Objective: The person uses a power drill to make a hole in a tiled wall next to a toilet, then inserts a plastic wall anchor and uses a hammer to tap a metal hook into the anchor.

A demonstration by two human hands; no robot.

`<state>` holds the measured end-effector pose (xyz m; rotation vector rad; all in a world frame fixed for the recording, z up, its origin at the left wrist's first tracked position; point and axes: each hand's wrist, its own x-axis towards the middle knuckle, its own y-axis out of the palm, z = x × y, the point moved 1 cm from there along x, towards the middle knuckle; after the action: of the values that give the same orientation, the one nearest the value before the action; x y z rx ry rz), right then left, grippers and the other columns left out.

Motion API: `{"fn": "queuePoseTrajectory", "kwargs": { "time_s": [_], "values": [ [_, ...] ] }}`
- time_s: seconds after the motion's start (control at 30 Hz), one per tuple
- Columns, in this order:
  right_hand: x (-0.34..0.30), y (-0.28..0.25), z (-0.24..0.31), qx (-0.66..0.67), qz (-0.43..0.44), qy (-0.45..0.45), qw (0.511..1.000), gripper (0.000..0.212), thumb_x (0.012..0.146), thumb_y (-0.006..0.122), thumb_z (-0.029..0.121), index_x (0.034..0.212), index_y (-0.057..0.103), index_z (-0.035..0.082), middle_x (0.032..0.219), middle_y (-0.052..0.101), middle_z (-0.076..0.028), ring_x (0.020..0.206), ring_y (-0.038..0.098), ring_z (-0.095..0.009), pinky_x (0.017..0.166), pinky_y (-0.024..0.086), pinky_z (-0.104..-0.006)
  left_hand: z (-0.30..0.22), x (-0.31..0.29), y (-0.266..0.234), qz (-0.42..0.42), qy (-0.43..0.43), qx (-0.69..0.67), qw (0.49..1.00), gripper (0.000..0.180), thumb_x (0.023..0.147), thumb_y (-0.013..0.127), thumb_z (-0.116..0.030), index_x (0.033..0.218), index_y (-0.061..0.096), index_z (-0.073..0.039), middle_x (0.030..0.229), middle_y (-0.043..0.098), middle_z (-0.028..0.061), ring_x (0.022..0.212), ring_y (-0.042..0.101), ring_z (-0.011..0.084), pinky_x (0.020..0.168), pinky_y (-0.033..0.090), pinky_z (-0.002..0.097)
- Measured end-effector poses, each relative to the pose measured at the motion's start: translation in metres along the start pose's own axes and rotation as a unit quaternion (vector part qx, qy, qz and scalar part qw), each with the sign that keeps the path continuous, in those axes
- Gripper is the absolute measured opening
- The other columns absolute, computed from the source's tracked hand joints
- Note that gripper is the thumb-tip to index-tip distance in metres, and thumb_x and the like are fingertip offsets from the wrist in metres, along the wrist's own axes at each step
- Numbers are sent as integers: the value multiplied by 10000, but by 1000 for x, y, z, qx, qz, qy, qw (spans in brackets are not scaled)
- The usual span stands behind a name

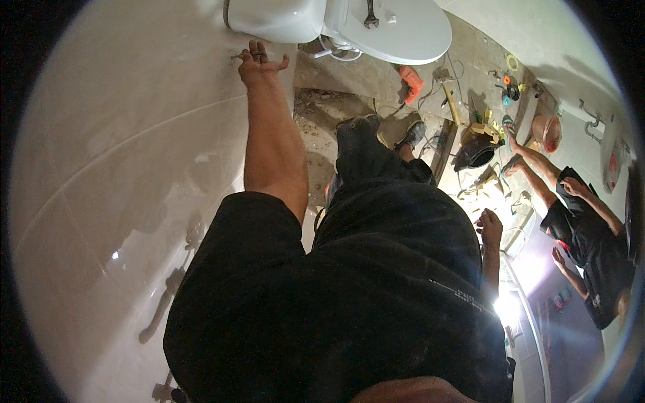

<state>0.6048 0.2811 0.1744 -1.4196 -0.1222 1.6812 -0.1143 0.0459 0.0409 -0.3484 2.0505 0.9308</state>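
Observation:
At the tiled wall [154, 127], just below a white toilet tank [275, 19], my left hand [261, 67] reaches out with its fingers apart and thumb stretched to the right. A small metal fitting [236, 55] juts from the wall by its fingers; whether they touch it, I cannot tell. My right hand [491, 227] hangs beside my body, its fingers loosely bent, and nothing shows in it. An open-ended wrench [370, 16] lies on the closed toilet lid [410, 37], near a small white piece [392, 19]. White hoses [342, 55] run beneath the toilet.
On the dusty floor lie an orange-red power drill [410, 83], a wooden-handled hammer [451, 102], cables and a yellow ring [512, 62]. Farther right are a black container [476, 153] and a pinkish bucket [547, 131]. Another person [591, 235] in dark clothes stands at the right.

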Motion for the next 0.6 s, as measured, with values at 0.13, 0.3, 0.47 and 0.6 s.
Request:
{"fn": "queuePoseTrajectory", "kwargs": {
  "time_s": [0.13, 0.3, 0.47, 0.6],
  "values": [
    [-6, -3, 9, -19, 9, 7, 1000, 420, 942, 658, 288, 1265, 627, 20, 912, 659, -51, 739, 605, -138, 607, 508, -296, -15, -4, -18, -6, 32, 235, 972, 174, 1029, 423, -331, 1027, 596, -316, 1215, 641, -183, 1239, 474, 107, 990, 197, 705],
    [-11, 0, 18, 8, -6, 30, 1000, 398, 954, 638, 228, 1273, 600, -6, 877, 620, -49, 691, 574, -111, 558, 464, -245, -8, 28, -30, 7, 16, 237, 971, 276, 1056, 377, -377, 1256, 549, -296, 1263, 631, -100, 1307, 439, 137, 1007, 194, 717],
    [-3, 8, 26, -5, 9, 1, 1000, 403, 964, 628, 231, 1293, 595, -1, 881, 626, -46, 699, 577, -116, 585, 480, -255, 12, 21, -8, -57, 18, 167, 984, 456, 1015, 363, -474, 1400, 455, -246, 1368, 521, -38, 1370, 376, 164, 1066, 170, 661],
    [3, 19, 22, -21, 20, 4, 1000, 403, 968, 629, 226, 1299, 599, -2, 925, 653, -66, 734, 600, -137, 621, 498, -274, -12, 28, -32, 24, 52, 365, 929, 649, 947, 370, -581, 1466, 360, -193, 1482, 380, -1, 1421, 307, 187, 1136, 141, 579]
  ]
}}
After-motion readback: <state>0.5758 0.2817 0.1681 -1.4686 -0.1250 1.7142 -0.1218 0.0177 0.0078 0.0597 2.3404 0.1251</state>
